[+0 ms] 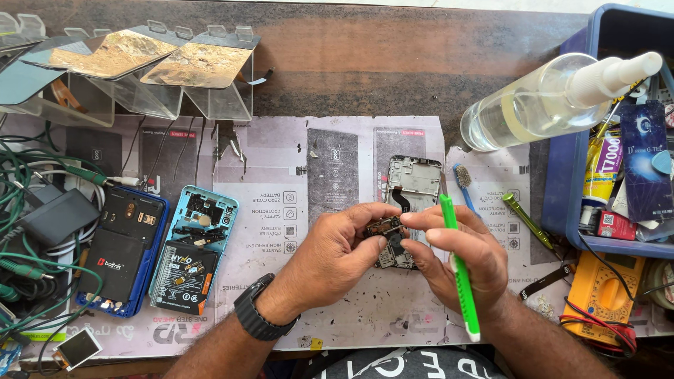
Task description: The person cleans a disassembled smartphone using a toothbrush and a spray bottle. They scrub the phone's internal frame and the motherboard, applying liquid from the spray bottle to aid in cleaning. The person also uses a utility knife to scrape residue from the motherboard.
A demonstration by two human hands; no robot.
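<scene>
**Small board pinched between both hands over opened phone**

- Board: small dark circuit piece, held just above the upper half of the phone frame. It sits between the two hands, at the fingertips of both; neither hand has to reach.
- Frame's long axis runs away from the person, top end far, bottom end hidden under the hands. Board lies roughly crosswise to it.
- Left hand: comes in from the lower left, watch on the wrist. Thumb and forefinger closed narrow on the board's left end; other fingers curled under.
- Right hand: comes in from the lower right. Fingertips meet the board's right end, narrow pinch. Same hand carries a green tool, long axis near upright in view, tip past the knuckles toward the frame, tail toward the person.
- Whether the board is free of the frame or attached by a flex, cannot tell; contact is hidden by fingers.
- Nearby: two opened phones to the left, well apart; brush just right of the frame.
</scene>
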